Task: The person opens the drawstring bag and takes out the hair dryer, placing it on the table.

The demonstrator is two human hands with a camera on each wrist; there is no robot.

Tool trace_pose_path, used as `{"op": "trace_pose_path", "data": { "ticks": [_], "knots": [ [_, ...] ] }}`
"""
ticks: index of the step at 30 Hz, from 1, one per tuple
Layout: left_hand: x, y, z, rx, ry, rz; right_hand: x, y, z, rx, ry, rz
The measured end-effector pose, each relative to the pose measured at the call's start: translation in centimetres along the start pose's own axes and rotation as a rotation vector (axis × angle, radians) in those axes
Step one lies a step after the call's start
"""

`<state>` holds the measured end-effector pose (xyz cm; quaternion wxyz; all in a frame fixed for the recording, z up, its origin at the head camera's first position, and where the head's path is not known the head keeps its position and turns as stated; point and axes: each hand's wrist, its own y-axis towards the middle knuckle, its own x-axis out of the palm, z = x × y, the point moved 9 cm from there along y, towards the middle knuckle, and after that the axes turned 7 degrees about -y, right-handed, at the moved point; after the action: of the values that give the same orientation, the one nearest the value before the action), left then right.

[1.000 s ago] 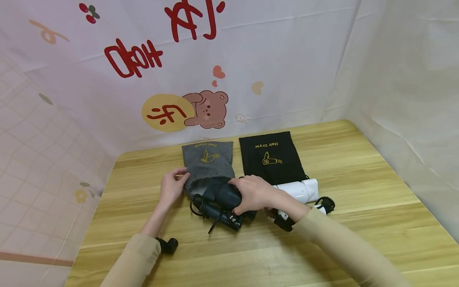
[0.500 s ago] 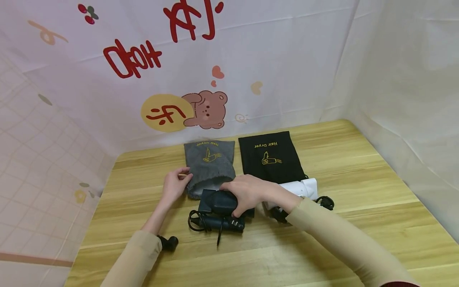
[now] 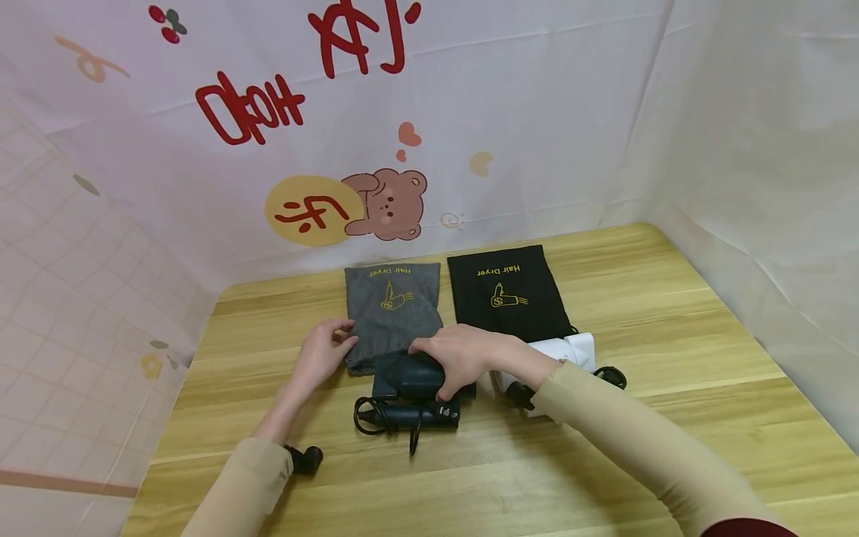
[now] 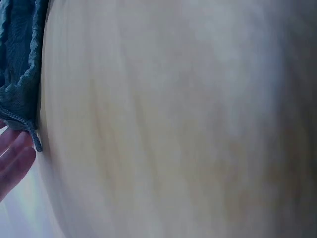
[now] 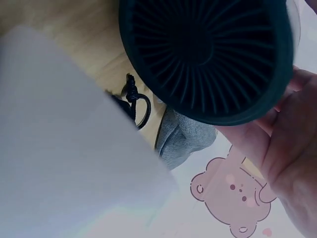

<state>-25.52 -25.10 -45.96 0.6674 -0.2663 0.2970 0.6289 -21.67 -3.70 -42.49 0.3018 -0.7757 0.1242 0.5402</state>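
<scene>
My right hand [image 3: 463, 359] grips the barrel of a dark hair dryer [image 3: 419, 378], fingers over its top and thumb on the near side. Its folded handle [image 3: 419, 416] lies toward me, with a looped black cord [image 3: 372, 414]. The ridged round rear end of the hair dryer [image 5: 198, 54] fills the top of the right wrist view. Just behind it lies a grey drawstring bag [image 3: 396, 321] with a yellow hair dryer print, mouth toward me. My left hand [image 3: 323, 349] is at its left edge; the left wrist view shows fingers [image 4: 15, 161] by the bag's corner and cord.
A black drawstring bag [image 3: 510, 294] printed "Hair Dryer" lies right of the grey one. In front of it, partly behind my right forearm, is a white hair dryer [image 3: 570, 350] with a black cord [image 3: 611, 377]. A printed cloth [image 3: 523, 97] hangs behind the wooden table [image 3: 470, 485].
The dark hair dryer has come toward me and levelled out, off the grey bag's mouth. That mouth, gaping half a second ago, now lies flatter. My left hand has shifted slightly.
</scene>
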Motion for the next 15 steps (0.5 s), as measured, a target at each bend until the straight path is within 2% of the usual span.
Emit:
{"op": "trace_pose_path", "data": {
  "ticks": [5,15],
  "knots": [
    [0.11,-0.22,0.13,0.027,0.063,-0.031,0.2,0.23,0.03,-0.023,0.007,-0.006],
    [0.13,-0.47,-0.09,0.049,0.147,-0.041,0.39,0.68,0.08,-0.044,0.046,-0.026]
  ]
}}
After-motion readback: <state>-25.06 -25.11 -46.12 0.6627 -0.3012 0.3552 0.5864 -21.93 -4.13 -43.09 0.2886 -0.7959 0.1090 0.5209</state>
